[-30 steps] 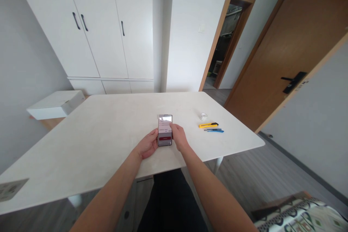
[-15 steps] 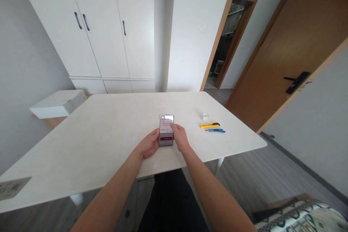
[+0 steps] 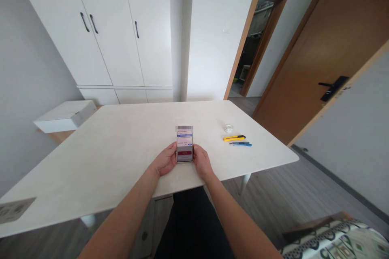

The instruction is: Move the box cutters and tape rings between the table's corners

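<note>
A smartphone (image 3: 184, 145) stands nearly upright between my hands, just above the front part of the white table, its lit screen facing me. The screen has a pale box with a blue band and, lower down, a dark red button. My left hand (image 3: 166, 159) is closed on the phone's left edge. Along the right edge, my right hand (image 3: 201, 159) grips it too, with the thumb beside the screen. To the right lie a yellow utility knife (image 3: 234, 138) and a blue utility knife (image 3: 240, 144). Behind them is a small clear roll, perhaps tape (image 3: 229, 128).
The white table (image 3: 127, 129) spans the view, with a grey label (image 3: 16, 209) at its left front corner. A white box (image 3: 65, 115) stands beyond its left end. White cupboards (image 3: 146, 48) are behind, a wooden door (image 3: 306, 56) at right, and a patterned cloth (image 3: 343, 240) at lower right.
My right thumb has moved off the screen to the phone's right edge. A blue band and a small blue button now show on the screen. The left hand keeps its hold.
</note>
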### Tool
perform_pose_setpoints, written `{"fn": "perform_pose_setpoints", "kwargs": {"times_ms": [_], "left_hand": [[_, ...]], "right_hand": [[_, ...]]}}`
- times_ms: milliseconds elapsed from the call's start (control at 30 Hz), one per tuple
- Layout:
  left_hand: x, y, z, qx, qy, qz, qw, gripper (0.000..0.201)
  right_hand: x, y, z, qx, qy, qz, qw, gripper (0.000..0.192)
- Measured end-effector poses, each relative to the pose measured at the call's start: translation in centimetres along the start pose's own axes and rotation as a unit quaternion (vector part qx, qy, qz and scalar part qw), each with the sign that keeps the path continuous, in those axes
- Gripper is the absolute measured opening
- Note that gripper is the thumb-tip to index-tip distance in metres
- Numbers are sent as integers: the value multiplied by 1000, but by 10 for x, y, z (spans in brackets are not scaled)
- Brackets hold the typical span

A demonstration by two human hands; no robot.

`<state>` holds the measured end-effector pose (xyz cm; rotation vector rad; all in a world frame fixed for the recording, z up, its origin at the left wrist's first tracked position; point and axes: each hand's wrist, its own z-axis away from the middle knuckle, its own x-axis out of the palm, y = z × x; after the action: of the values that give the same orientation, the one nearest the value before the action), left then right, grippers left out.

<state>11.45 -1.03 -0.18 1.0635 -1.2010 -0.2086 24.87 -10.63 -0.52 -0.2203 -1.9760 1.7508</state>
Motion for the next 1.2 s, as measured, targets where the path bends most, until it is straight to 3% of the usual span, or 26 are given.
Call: {"fn": "perform_pose_setpoints", "kwargs": {"times_ms": [167,467,933,1200], "left_hand": [[-1,0,0,-2,-3,-2,1000,37],[-3,-1,-1,-1,-11,15,1000,36],[2,1,2,-7,-17,7,1000,36],[2,0,2,1,-34,7,999,37]], "right_hand": [[1,0,0,-17,-4,-17,1000,38],[0,1,-1,-9,47,93,995,39],[4,-10,2,-58,60,118,990,31],[6,-10,1,-47,84,170,981,33]]}}
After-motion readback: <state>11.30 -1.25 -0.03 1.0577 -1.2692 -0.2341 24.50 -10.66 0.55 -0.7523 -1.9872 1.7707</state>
